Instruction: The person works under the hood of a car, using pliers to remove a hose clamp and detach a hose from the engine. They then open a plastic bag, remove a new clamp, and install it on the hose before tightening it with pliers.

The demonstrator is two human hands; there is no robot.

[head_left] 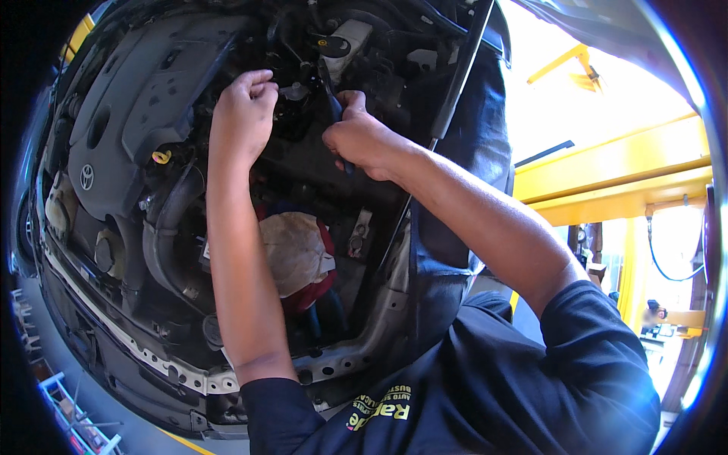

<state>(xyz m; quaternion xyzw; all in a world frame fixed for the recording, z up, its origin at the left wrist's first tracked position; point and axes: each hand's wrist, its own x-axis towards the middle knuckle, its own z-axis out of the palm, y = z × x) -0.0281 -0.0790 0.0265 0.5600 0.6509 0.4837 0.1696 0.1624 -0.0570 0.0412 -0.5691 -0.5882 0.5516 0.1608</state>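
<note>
My right hand is wrapped round a dark-handled tool that looks like pliers. Its narrow end points up into the engine bay, close to the pale fluid reservoir with a black cap. To the left of the tool, my left hand hovers with its fingers curled in toward the thumb. Whatever those fingers may pinch is hidden. Between the hands sit dark hoses and small fittings, too shadowed to make out. Farther left lies the large dark plastic engine cover.
A yellow ring handle stands by the engine cover, near a thick ribbed hose. Below my forearms lies a beige and red cloth bundle. A hood strut rises at right, beside a dark fender cover. Yellow lift beams stand beyond.
</note>
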